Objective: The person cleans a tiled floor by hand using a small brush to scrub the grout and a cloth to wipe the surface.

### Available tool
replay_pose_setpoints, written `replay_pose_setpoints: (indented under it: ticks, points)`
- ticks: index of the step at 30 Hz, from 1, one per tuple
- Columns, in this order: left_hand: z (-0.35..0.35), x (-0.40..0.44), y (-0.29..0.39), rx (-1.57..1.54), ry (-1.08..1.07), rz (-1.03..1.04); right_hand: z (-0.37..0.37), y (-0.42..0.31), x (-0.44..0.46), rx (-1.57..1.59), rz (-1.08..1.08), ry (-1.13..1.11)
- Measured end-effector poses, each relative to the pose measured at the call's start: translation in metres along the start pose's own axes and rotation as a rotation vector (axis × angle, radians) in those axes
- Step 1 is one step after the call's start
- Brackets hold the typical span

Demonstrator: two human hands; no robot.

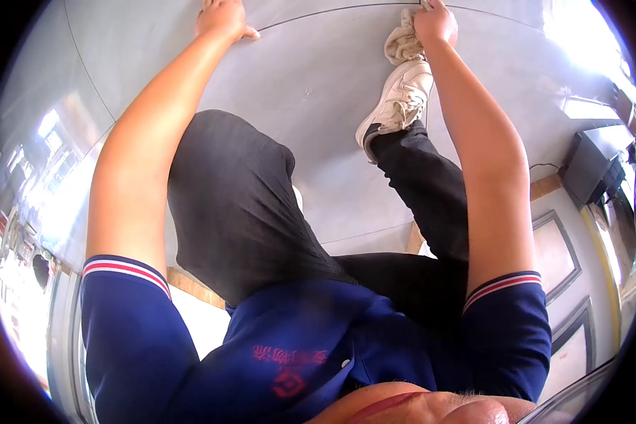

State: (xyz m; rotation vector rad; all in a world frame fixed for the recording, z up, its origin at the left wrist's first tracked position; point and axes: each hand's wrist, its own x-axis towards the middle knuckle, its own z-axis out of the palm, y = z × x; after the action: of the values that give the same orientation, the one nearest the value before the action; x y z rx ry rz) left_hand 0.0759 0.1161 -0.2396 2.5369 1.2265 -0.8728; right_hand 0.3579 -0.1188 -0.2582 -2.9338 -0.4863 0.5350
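Note:
My left hand [222,20] rests on the grey tiled floor [318,63] at the top of the head view. Its thumb is stretched out to the side, and the fingertips run up to the frame's edge. Over at the top right, my right hand [437,25] is closed at a crumpled beige cloth [404,44], which bunches out beside it. Its fingertips are partly cut off. Just below the cloth is my off-white laced sneaker [401,100]. My legs in black trousers [233,198] are bent between my arms.
A dark box-shaped device [598,162] with a cable stands at the right. Below it are grey-framed panels [557,251]. Bright reflections [53,145] lie on the floor at the left. A thin seam crosses the tiles near both hands.

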Motion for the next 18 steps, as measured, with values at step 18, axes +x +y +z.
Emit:
replay_pose_setpoints:
  ticks: [18]
  points:
    - [0.006, 0.011, -0.003, -0.012, 0.034, -0.001, 0.073, 0.007, -0.055, 0.174, -0.515, 0.010]
